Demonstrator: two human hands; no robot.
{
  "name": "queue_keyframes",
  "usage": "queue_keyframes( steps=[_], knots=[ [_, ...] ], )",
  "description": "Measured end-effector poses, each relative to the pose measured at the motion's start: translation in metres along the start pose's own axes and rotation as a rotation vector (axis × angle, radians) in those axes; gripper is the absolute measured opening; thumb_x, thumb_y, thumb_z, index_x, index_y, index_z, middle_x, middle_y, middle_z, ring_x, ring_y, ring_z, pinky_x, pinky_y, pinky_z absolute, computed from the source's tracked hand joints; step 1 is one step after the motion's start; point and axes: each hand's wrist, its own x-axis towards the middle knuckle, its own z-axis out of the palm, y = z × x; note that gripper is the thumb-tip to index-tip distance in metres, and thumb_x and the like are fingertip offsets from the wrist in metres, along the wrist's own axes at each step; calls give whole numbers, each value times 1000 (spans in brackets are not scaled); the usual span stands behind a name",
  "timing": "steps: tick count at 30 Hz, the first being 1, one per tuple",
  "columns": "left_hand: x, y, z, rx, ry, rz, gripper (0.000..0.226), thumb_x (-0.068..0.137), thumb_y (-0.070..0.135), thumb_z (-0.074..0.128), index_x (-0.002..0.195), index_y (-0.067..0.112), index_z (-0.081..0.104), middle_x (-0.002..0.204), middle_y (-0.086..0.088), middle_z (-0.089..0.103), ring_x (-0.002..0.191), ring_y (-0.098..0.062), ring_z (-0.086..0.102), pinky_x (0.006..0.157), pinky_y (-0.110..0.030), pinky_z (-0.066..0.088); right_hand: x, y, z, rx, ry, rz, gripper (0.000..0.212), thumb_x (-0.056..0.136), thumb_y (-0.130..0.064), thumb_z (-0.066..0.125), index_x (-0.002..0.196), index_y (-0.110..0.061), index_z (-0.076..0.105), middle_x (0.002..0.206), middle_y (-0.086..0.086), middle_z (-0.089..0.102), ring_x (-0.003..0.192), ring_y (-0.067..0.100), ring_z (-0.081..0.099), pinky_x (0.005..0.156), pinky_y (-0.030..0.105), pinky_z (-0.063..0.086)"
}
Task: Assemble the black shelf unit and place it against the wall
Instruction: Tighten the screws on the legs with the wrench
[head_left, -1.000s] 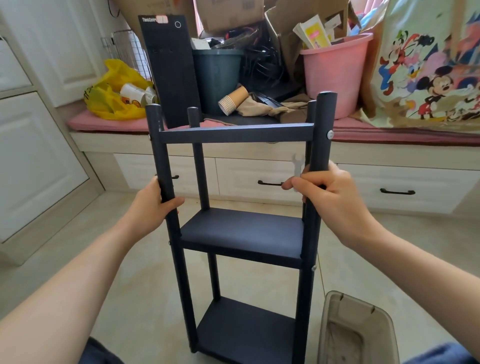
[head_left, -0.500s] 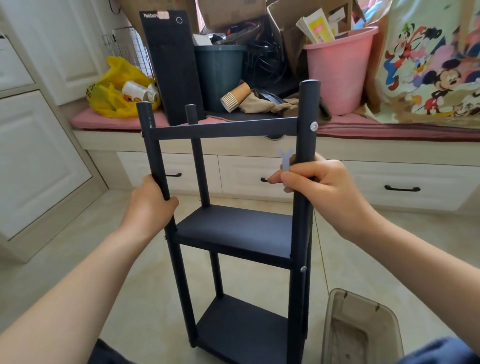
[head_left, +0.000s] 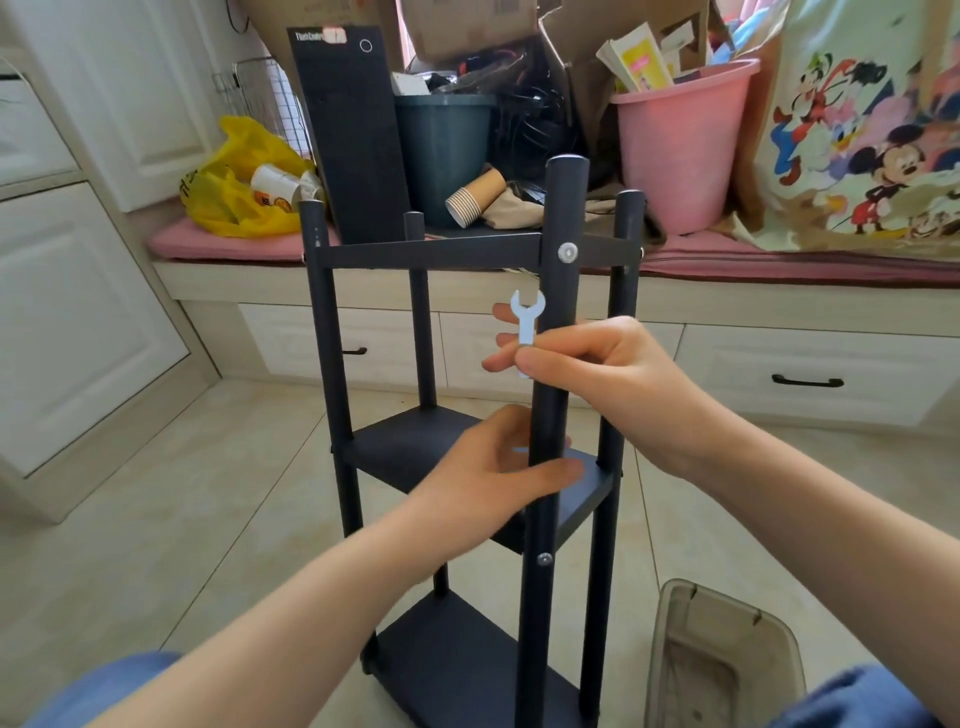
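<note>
The black shelf unit (head_left: 431, 254) stands upright on the tiled floor in front of me, turned at an angle, with two fitted shelves and a top rail. My right hand (head_left: 597, 379) grips the nearest post at mid height and pinches a small white flat wrench (head_left: 526, 325) against it. My left hand (head_left: 493, 473) wraps the same post just below, level with the middle shelf (head_left: 400, 447). A loose black panel (head_left: 348, 135) leans upright on the window bench behind.
A clear plastic tub (head_left: 727, 660) sits on the floor at lower right. The bench (head_left: 363, 291) with drawers holds a yellow bag (head_left: 234, 192), a dark bin (head_left: 441, 150), a pink bucket (head_left: 680, 140), paper cups and cardboard. White cabinets (head_left: 78, 312) line the left.
The shelf unit has rotated so its right front post now faces me. My left hand left the left post and moved onto the near post under my right hand.
</note>
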Motion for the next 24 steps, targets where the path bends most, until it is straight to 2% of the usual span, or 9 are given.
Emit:
queue_keyframes(
  steps=[2,4,7,10,12,15,19,22,24],
  knots=[
    [0,3,8,-73,61,70,25,92,28,70,115,23,62,107,9,74,100,-2,69,88,-23,53,0,-3,5,-6,-2,-24,18,96,-16,62,98,-22,79,108,-12,75,110,6,66,95,22,53],
    [-2,6,14,-131,62,135,20,98,19,64,116,12,59,91,-2,74,85,-9,72,82,-21,57,0,-6,10,-23,39,-81,22,95,-11,62,89,-24,79,102,-3,76,102,10,69,90,27,56],
    [-4,8,16,-123,-12,160,17,101,16,58,116,10,52,74,-1,66,71,-13,68,76,-20,57,-1,-6,13,-84,101,-141,36,94,-9,62,74,-36,74,88,12,75,89,23,70,83,37,57],
    [-2,9,13,-100,-70,158,15,101,18,57,115,15,50,72,2,65,72,-14,67,81,-26,59,-3,-3,10,-178,113,-159,21,94,-11,63,85,-20,79,73,6,69,76,18,67,76,31,57],
    [-2,8,11,-84,-107,165,16,101,20,58,115,16,51,74,2,66,74,-15,67,80,-27,59,-5,-1,7,-236,107,-167,17,94,-13,63,89,-14,79,70,1,68,75,16,67,74,29,56],
    [-3,7,7,-75,-145,184,14,101,20,59,112,15,52,77,0,67,75,-18,69,77,-28,59,-9,-2,4,-244,121,-198,16,93,-13,64,88,-14,79,72,2,69,74,16,66,71,24,54],
    [-6,8,3,-93,-230,224,9,102,21,56,108,16,52,80,-5,66,80,-30,70,86,-48,60,-11,-10,2,-208,165,-271,16,94,-12,64,89,-13,79,82,7,73,83,18,67,76,26,55],
    [-11,10,5,-145,-270,248,10,101,29,54,104,20,51,78,-5,62,73,-28,65,84,-55,59,-11,-15,1,-210,182,-301,16,94,-13,64,91,-14,79,81,-3,70,84,14,65,74,23,52],
    [-12,10,6,-191,-268,241,12,99,33,53,99,21,51,77,-3,60,70,-23,62,80,-51,61,-10,-17,2,-230,158,-291,16,95,-12,63,92,-11,79,76,-8,63,82,11,61,76,22,49]
  ],
)
